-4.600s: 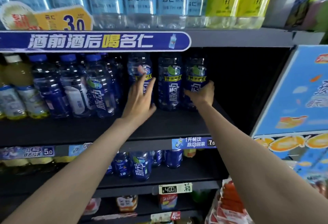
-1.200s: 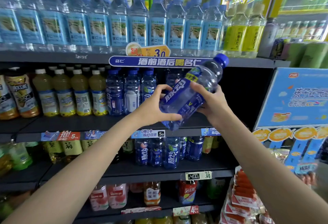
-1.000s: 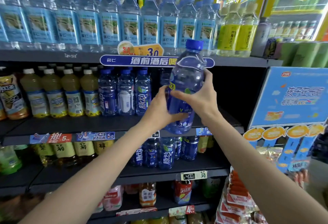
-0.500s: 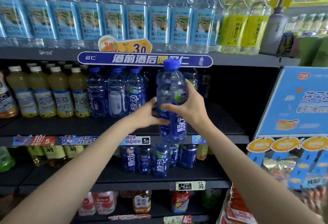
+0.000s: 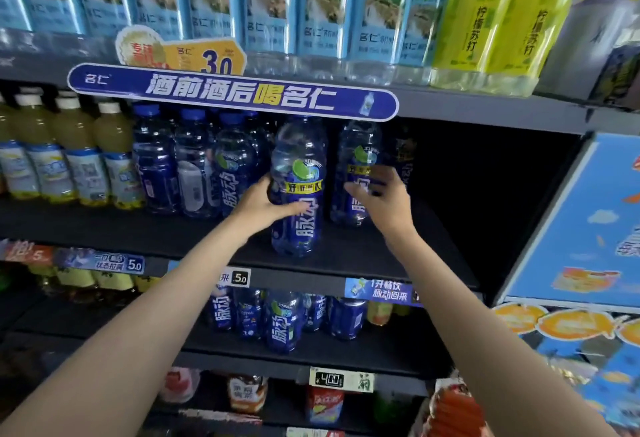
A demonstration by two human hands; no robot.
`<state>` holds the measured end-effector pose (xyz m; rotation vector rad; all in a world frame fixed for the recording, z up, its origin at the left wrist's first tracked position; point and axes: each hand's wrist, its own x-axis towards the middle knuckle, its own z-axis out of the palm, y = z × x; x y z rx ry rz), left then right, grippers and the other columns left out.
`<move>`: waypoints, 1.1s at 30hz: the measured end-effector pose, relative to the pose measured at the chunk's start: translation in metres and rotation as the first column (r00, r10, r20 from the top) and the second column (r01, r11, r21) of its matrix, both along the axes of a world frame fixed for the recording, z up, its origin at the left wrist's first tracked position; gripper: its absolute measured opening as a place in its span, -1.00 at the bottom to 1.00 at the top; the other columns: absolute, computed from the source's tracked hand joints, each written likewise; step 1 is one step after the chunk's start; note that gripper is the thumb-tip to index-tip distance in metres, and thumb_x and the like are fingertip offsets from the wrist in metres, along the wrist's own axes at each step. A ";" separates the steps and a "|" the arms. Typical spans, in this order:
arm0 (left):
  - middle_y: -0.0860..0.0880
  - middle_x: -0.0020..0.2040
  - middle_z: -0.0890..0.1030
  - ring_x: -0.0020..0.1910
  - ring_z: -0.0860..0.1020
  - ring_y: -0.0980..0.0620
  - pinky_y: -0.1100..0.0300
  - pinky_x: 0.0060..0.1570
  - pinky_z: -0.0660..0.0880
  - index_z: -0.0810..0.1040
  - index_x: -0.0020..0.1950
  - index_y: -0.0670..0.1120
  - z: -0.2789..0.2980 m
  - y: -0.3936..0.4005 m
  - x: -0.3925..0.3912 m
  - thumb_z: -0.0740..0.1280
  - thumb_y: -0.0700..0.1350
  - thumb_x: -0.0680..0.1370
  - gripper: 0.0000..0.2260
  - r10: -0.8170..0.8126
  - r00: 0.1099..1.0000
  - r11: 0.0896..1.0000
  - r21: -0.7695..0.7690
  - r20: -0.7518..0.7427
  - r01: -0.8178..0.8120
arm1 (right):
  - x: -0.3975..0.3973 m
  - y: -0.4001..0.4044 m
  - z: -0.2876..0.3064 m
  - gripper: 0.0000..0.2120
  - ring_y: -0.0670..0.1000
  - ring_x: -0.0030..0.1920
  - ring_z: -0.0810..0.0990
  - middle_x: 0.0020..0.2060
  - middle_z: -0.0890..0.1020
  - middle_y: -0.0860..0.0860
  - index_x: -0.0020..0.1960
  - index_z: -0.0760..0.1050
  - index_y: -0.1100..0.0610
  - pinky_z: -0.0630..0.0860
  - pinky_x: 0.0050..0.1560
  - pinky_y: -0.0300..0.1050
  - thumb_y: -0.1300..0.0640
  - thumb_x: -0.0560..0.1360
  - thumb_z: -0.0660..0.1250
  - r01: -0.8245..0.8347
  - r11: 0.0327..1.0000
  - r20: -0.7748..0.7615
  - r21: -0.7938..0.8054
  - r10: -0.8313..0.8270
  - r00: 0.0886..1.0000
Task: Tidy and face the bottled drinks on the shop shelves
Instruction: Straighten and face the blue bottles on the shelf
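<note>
A large blue bottle [image 5: 297, 191] is stood upright on the middle shelf [image 5: 346, 256], near its front edge, with its long axis vertical and its cap hidden behind the blue banner strip [image 5: 232, 92] fixed to the shelf above. Its printed label is turned outward, toward the camera. The left hand [image 5: 263, 203] is wrapped round the bottle's waist from the left side, the thumb laid across the front of the label and the fingers hidden behind the body. The right hand [image 5: 384, 197] is held apart from that bottle, to its right, with its fingers loosely spread in front of a second blue bottle [image 5: 358, 173] that stands farther back on the same shelf; whether the fingertips touch this second bottle cannot be told.

The relation that matters for the next move is judged to be this one: the gripped bottle is set forward of the row, while the second bottle lies deeper and to the right, directly beyond the right hand. The right hand is therefore the nearer one for drawing it forward level with the first. To the left, a row of smaller blue bottles [image 5: 194, 166] and a row of yellow drinks [image 5: 76, 156] are seen on the same shelf.
</note>
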<state>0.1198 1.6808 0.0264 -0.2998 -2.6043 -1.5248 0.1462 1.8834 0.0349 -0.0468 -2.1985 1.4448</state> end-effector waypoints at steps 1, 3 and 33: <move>-0.04 0.26 0.52 0.23 0.47 -0.05 0.06 0.21 0.40 0.40 0.31 -0.06 -0.001 0.001 -0.002 0.51 0.06 0.33 -0.38 0.024 1.000 1.000 0.000 -0.001 -0.024 | -0.006 0.013 -0.007 -0.44 0.08 0.19 0.52 0.17 0.54 0.11 0.29 0.38 0.26 0.47 0.14 -0.11 0.10 0.39 0.50 0.066 0.998 0.025 -0.013 -0.065 0.998; -0.05 0.26 0.51 0.23 0.47 -0.06 0.12 0.16 0.38 0.38 0.31 -0.08 -0.006 0.007 -0.006 0.50 0.04 0.37 -0.41 0.071 0.997 0.997 0.004 -0.012 -0.071 | -0.018 0.029 -0.020 -0.37 0.13 0.26 0.46 0.21 0.49 0.16 0.31 0.34 0.28 0.43 0.19 -0.07 0.06 0.37 0.52 0.140 0.990 0.074 0.016 -0.141 0.987; -0.13 0.25 0.40 0.28 0.34 -0.14 0.09 0.12 0.33 0.26 0.28 -0.15 -0.034 0.044 -0.018 0.50 0.04 0.36 -0.36 0.277 0.931 0.960 0.119 -0.240 -0.255 | -0.063 0.054 -0.060 -0.30 0.23 0.31 0.34 0.30 0.35 0.24 0.32 0.23 0.32 0.39 0.18 0.08 0.11 0.35 0.52 0.461 0.885 0.112 0.067 -0.466 0.878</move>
